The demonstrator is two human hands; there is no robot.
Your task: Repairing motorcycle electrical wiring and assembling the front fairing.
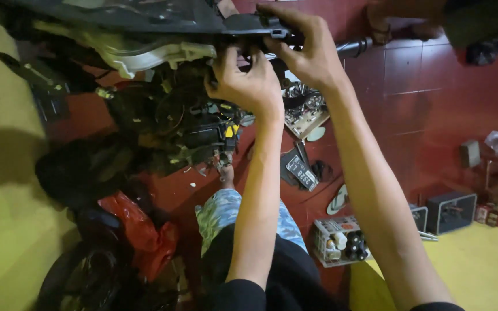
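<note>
Both hands work overhead on a stripped motorcycle; the right hand (306,49) grips the black front panel (243,24) at its edge; the left hand (243,83) pinches wiring just beneath. A crate of bottles (341,241) sits on the red floor (433,103).

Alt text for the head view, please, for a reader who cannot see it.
Both hands reach up under a motorcycle's black front panel: the left hand among the exposed wiring below it, the right hand gripping the panel's edge. Below lie a red tiled floor, a white basket of small bottles and a red plastic bag.
</note>
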